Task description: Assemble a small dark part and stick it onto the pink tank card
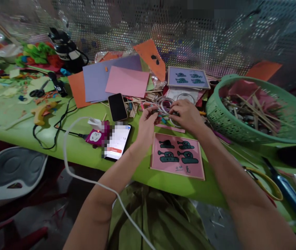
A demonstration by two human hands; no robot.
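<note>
Both hands meet over the cluttered middle of the green table. My left hand (148,118) has its fingers curled together in a pinch; what lies in them is too small to make out. My right hand (185,114) grips the edge of a roll of clear tape (165,103) that sits between the hands. Another clear ring (186,97) shows just behind the right hand. Below the hands lies a pink card (178,156) with several dark green tank drawings and a thin wooden-stick border. A pink strip (170,128) rests along its top side.
A green basket (215,118) full of sticks stands at right, with yellow-handled scissors (270,187) and a blue cutter knife (290,194) in front. To the left are two phones (118,107), a purple power socket (98,135), and a yellow glue gun (42,113). A white cable (66,152) crosses my left arm.
</note>
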